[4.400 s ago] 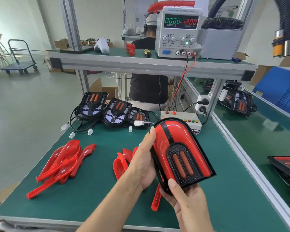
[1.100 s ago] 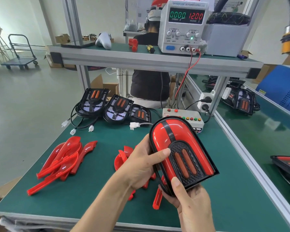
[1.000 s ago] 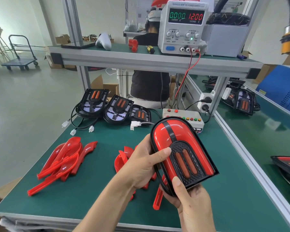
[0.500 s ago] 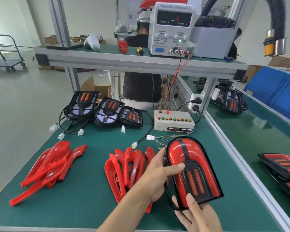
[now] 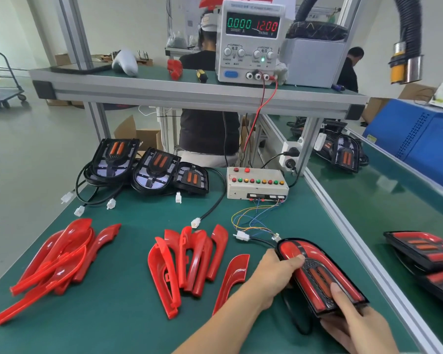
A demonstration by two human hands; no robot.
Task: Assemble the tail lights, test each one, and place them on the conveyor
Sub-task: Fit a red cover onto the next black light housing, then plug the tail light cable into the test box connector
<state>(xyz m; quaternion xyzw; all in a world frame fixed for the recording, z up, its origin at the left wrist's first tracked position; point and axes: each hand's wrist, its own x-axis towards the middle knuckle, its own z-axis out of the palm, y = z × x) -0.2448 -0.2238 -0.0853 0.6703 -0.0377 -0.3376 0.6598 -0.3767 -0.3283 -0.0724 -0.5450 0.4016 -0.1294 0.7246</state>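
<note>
Both hands, left (image 5: 276, 273) and right (image 5: 353, 320), fingers curled, grip the light (image 5: 317, 274) low by the tester (image 5: 257, 183), seemingly for plugging in.

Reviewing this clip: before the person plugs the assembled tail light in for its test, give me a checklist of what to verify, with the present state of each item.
1. Tail light held securely: ok. Left hand grips its left edge, right hand its near end.
2. Red lens covers fitted on the housing: ok, as far as the top face shows.
3. Power supply on: ok, display shows 12.00 V, 0.000 A.
4. Tester lead connector within reach: ok, lies on the mat just beyond the light.
5. Tail light's own plug mated to it: cannot tell, the wires meet near the light's far tip.
6. Test box wired: ok, coloured wires leave its front.
</note>
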